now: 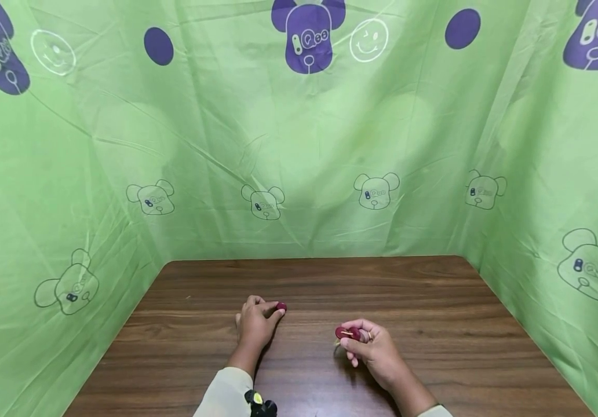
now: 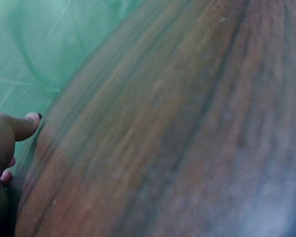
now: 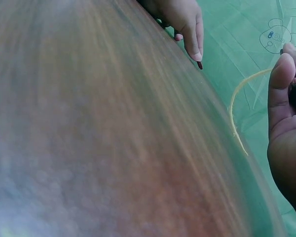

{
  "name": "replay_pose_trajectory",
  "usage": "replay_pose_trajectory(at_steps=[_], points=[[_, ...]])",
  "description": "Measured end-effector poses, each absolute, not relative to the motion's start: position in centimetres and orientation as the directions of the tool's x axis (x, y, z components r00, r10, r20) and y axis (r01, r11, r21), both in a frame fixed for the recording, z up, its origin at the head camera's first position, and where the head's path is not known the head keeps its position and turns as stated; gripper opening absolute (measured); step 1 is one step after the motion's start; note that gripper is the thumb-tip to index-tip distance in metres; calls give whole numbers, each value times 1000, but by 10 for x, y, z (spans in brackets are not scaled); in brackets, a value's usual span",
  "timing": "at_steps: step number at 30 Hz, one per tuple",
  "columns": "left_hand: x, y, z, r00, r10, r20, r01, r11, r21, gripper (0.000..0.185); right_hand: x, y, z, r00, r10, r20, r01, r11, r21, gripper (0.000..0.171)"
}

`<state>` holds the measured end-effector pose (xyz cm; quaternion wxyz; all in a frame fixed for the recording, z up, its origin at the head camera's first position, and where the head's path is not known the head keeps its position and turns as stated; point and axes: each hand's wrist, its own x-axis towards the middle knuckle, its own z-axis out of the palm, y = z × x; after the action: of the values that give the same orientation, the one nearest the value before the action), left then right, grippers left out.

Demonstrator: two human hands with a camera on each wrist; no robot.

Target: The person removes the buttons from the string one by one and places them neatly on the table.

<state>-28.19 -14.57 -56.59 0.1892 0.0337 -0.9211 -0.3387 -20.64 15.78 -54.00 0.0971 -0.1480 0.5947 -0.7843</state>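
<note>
The left hand (image 1: 255, 324) rests palm-down on the brown wooden tabletop (image 1: 434, 301), slightly left of centre. Its fingers are extended forward, and the fingertips touch a small dark-red round piece (image 1: 281, 306) that lies on the tabletop just beyond them. In the left wrist view, one extended finger (image 2: 24, 126) shows at the left edge; the rest of that view is blurred wood grain.

The right hand (image 1: 372, 346) is positioned to the right of the left hand and apart from it. Its fingers are curled, pinching a second dark-red round piece (image 1: 346, 333) between thumb and fingertips. A thin yellow strand (image 3: 239, 106) runs from this hand; the right wrist view shows it arcing down toward the tabletop. Whether the strand passes through the piece cannot be determined.

A green plastic sheet (image 1: 299, 150), printed with purple and outlined bear heads, smiling faces and dots, encloses the tabletop at the back and on both sides. Both forearms wear pale sleeves (image 1: 223, 394). A small black and yellow device (image 1: 259, 403) sits at the left wrist.
</note>
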Motion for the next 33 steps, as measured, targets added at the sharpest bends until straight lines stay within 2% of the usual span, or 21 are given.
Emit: replay_pose_trajectory(at_steps=[8, 11, 18, 25, 29, 33], points=[[-278, -147, -566, -929, -173, 328, 71, 784, 616, 27, -206, 157, -541, -936, -334, 112, -14, -282, -959, 29], [-276, -148, -565, -930, -169, 327, 80, 773, 629, 30, -206, 156, -540, -934, -340, 111, -10, -284, -959, 30], [-272, -147, -563, -934, -186, 304, 74, 732, 677, 43, -204, 157, -538, -929, -351, 114, -15, -273, -962, 46], [-266, -144, -562, -926, -232, 297, 61, 684, 727, 49, -205, 157, -537, -932, -352, 91, 3, -256, -967, 42], [-260, -137, -560, -905, -244, 349, 108, 661, 743, 47, -205, 157, -537, -934, -349, 81, 12, -255, -967, 40], [-251, -124, -560, -863, -232, 448, 224, 620, 752, 44, -205, 156, -537, -933, -352, 77, 14, -250, -968, 42]])
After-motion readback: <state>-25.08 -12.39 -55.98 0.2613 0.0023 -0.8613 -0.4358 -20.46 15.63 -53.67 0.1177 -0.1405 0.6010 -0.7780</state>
